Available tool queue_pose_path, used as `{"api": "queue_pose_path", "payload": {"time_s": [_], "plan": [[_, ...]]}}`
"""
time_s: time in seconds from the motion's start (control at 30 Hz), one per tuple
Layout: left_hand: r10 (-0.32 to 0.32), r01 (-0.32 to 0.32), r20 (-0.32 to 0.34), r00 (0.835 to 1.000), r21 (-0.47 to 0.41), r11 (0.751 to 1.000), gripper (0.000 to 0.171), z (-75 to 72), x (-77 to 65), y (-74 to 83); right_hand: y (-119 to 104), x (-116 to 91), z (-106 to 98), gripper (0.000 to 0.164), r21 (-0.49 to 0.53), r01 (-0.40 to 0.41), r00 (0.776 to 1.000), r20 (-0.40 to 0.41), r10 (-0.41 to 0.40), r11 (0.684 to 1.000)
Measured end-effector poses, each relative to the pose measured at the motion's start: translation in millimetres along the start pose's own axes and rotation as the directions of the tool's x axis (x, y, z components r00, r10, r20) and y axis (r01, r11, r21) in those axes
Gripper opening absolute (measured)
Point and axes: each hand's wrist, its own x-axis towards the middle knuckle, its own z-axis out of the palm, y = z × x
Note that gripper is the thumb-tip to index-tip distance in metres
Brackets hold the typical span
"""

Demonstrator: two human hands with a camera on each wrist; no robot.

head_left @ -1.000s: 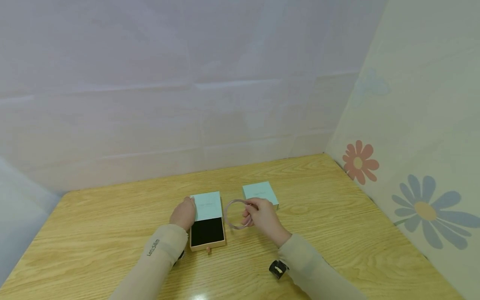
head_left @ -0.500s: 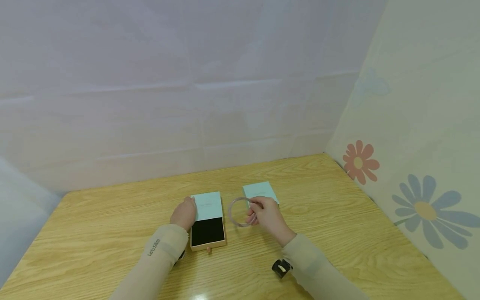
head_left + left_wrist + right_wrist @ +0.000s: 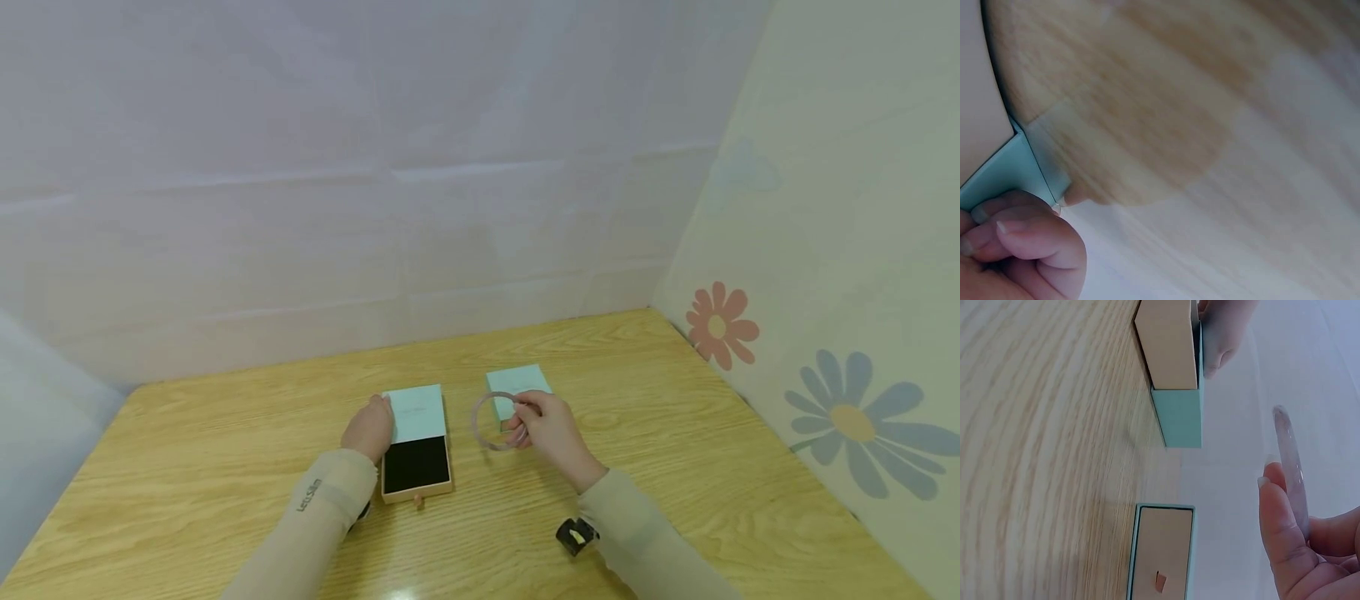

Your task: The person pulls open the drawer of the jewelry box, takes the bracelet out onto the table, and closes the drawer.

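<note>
My right hand [image 3: 555, 437] pinches a translucent pale lilac bangle [image 3: 1291, 465] between thumb and fingers, held above the wooden table. In the head view the ring overlaps the front left of a closed mint drawer box [image 3: 525, 377]. My left hand [image 3: 367, 429] holds the left side of another mint box [image 3: 417, 410], its curled fingers at the sleeve's edge in the left wrist view. That box's peach drawer [image 3: 417, 495] is pulled partway out toward me, showing a black lining [image 3: 415, 464] with nothing lying on it.
The table [image 3: 225, 433] meets a pale cloth backdrop [image 3: 300, 208] behind and a side panel with printed flowers [image 3: 855, 421] on the right. A small pull tab [image 3: 1160, 581] shows on the closed box's drawer front.
My right hand has moved to the right with the bangle, away from the opened box and in front of the closed one. The left hand and its box have stayed put.
</note>
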Motion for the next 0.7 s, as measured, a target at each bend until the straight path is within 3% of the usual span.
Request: {"api": "queue_pose_path", "payload": {"time_s": [0.7], "plan": [[-0.017,0.017,0.011,1.0,-0.031,0.999,0.038,-1.3,-0.8,4.8,10,1,-29,0.026,-0.035,-0.042,0.999,-0.036,0.041,0.998]]}}
